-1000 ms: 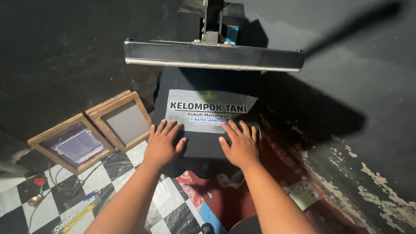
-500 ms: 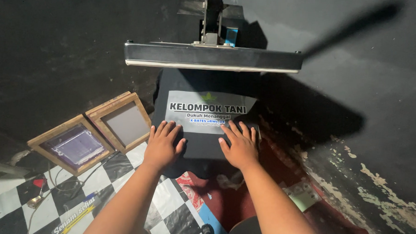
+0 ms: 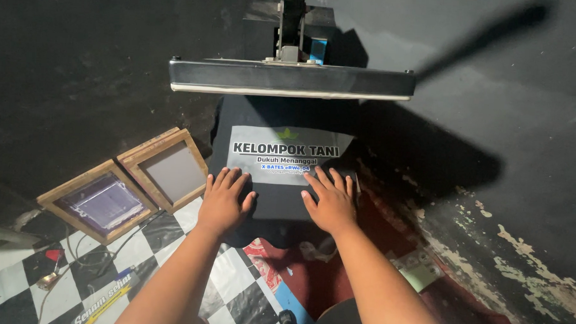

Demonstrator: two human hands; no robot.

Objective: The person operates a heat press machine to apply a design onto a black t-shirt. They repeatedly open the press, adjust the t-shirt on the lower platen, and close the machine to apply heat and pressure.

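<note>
Both hands are lying open, palms flat: left hand [image 3: 224, 199] and right hand [image 3: 328, 200] are pressing the dark shirt [image 3: 277, 203], fingertips touching the grey printed sheet [image 3: 288, 152]. Press plate [image 3: 291, 79] is hanging raised beyond them. Two wooden frames [image 3: 131, 182] are leaning left of the left hand.

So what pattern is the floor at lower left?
A black-and-white checkerboard floor, clearest in the head view, beside the two wooden frames.

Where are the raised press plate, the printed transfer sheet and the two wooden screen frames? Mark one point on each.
Raised press plate [image 3: 291, 79], head view: middle of its front edge.
Printed transfer sheet [image 3: 288, 152], head view: its centre, above both hands.
Wooden screen frames [image 3: 166, 170], head view: mesh of the nearer-to-press frame.
</note>
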